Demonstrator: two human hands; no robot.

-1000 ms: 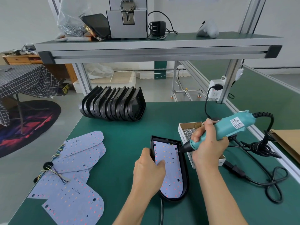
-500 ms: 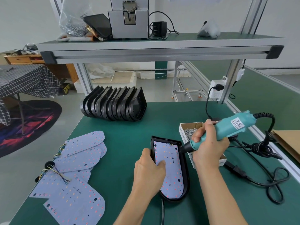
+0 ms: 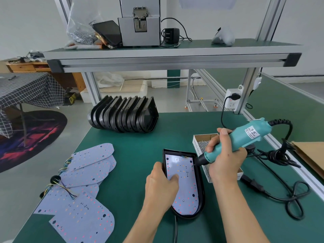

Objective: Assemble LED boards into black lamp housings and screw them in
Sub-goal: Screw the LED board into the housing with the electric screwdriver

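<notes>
The white label (image 3: 252, 133) on the teal electric screwdriver (image 3: 245, 137) carries print too small to read.

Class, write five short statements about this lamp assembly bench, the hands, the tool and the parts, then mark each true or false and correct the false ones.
1. The right hand grips a teal screwdriver. True.
2. The left hand holds a screw above the bench. False: it rests on the LED board and the housing edge.
3. The screwdriver tip is at the board's right edge. True.
4. The screw box stands left of the housing. False: it stands to the right, behind the right hand.
5. The spare boards are stacked on the upper shelf. False: they lie on the bench at the left.
</notes>
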